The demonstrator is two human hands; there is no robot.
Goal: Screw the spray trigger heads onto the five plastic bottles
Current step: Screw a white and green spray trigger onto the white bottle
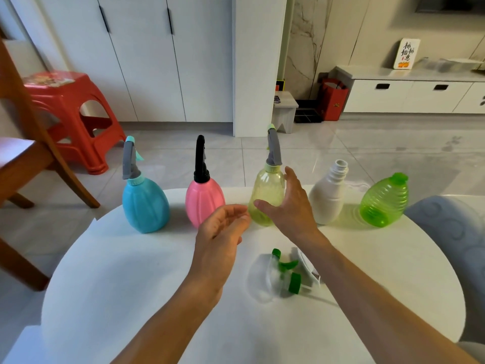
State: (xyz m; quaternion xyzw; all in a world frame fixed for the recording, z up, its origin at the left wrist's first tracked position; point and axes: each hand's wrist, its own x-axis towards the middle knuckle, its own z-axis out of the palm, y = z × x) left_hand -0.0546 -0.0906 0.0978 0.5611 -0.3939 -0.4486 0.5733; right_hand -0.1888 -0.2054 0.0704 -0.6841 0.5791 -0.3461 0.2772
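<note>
Five bottles stand in a row at the far edge of the white round table (131, 271). The blue bottle (145, 203), the pink bottle (202, 200) and the yellow-green bottle (266, 190) each carry a trigger head. The white bottle (328, 198) has a bare threaded neck. The clear green bottle (384, 200) leans, its neck bare. My right hand (291, 206) is open, fingers spread just beside the yellow-green bottle. My left hand (220, 232) is open in front of the pink bottle, holding nothing. A green-and-clear trigger head (282, 274) and a white trigger head (305, 266) lie on the table under my right forearm.
A wooden chair (29, 153) and a red plastic stool (70, 109) stand to the left of the table. A grey padded seat back (451, 232) sits at the table's right. White cabinets and a tiled floor lie beyond.
</note>
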